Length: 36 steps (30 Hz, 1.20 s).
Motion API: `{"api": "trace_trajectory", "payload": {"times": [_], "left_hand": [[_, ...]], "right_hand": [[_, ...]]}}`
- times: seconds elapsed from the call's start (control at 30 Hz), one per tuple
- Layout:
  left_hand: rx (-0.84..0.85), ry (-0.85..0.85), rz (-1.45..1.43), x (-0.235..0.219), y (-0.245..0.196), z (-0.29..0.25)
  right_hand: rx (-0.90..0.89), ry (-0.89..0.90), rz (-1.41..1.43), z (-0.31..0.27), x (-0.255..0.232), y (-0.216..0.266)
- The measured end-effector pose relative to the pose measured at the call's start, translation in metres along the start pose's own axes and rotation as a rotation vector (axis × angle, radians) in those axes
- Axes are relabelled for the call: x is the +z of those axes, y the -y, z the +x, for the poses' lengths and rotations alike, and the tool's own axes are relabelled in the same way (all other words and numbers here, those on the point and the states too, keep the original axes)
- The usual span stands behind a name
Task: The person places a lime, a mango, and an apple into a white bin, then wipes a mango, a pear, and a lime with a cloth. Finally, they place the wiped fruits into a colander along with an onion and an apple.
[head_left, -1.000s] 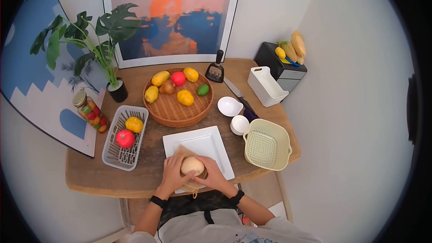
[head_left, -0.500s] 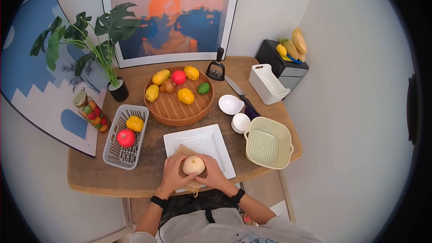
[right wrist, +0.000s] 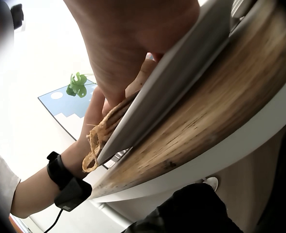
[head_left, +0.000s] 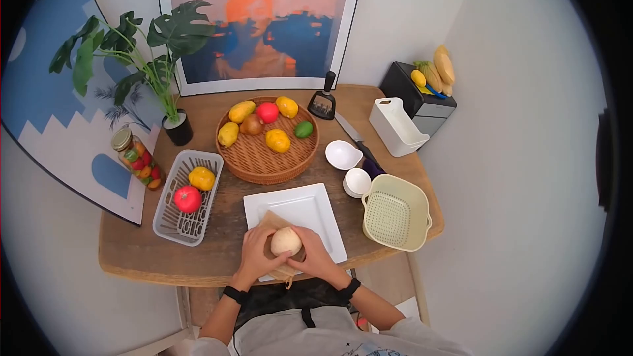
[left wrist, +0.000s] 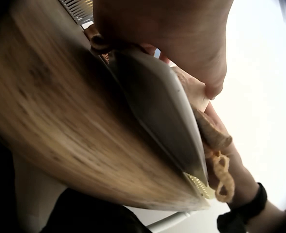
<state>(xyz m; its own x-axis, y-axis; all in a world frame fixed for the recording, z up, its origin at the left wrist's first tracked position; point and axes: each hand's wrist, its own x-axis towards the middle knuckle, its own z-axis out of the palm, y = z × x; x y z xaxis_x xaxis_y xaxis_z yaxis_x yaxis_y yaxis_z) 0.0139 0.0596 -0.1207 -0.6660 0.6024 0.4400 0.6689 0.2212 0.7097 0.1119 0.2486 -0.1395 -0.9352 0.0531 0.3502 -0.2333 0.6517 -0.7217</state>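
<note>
In the head view a pale round item (head_left: pixel 285 242) sits between both hands, over a small wooden board (head_left: pixel 271 219) that lies on a square white plate (head_left: pixel 316 206). The left hand (head_left: pixel 256 254) curls round its left side and the right hand (head_left: pixel 312 254) round its right, thumbs near each other at the front. A twine loop (left wrist: pixel 224 178) hangs from the board past the plate's edge in the left wrist view. Both wrist views hide most of the round item behind the hands and plate.
Left of the plate stands a grey basket (head_left: pixel 163 214) with a red and a yellow item. Behind is a wicker tray (head_left: pixel 257 161) of produce. To the right are white bowls (head_left: pixel 342 155), a knife (head_left: pixel 349 129), a cream colander (head_left: pixel 397 240) and a white bin (head_left: pixel 393 133).
The pale round item has turned a little between the hands, which keep their grip over the plate. The head view has shifted slightly.
</note>
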Motion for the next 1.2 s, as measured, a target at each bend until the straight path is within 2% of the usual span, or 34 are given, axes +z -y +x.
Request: {"api": "trace_trajectory", "payload": {"times": [0.1,0.2,0.3,0.4,0.6,0.7,0.8,0.9,1.2], "left_hand": [[0.053,0.028,0.065,0.01,0.03,-0.008],[0.049,0.013,0.098,0.015,0.033,-0.01],[-0.045,-0.025,0.005,0.004,0.005,-0.002],[-0.056,0.012,0.016,0.0,-0.002,0.0],[0.06,0.038,0.091,0.009,0.027,-0.008],[0.035,0.009,0.089,0.012,0.026,-0.007],[-0.036,-0.04,0.0,0.006,0.007,-0.002],[-0.038,-0.016,0.01,0.003,0.0,-0.001],[0.037,0.1,0.081,0.0,0.015,-0.007]], "right_hand": [[-0.032,-0.025,-0.023,-0.003,0.0,0.003],[-0.039,-0.017,-0.027,-0.001,0.0,0.004],[-0.035,-0.001,-0.034,-0.002,0.0,0.002],[-0.048,-0.002,-0.039,-0.003,0.0,0.0],[-0.056,-0.012,-0.043,-0.001,0.0,0.005],[-0.045,-0.012,-0.043,-0.002,-0.001,0.006],[-0.037,-0.004,-0.048,0.002,-0.003,0.007],[-0.032,0.0,-0.046,-0.002,-0.002,0.006],[-0.049,-0.009,-0.072,-0.001,-0.003,0.011]]}}
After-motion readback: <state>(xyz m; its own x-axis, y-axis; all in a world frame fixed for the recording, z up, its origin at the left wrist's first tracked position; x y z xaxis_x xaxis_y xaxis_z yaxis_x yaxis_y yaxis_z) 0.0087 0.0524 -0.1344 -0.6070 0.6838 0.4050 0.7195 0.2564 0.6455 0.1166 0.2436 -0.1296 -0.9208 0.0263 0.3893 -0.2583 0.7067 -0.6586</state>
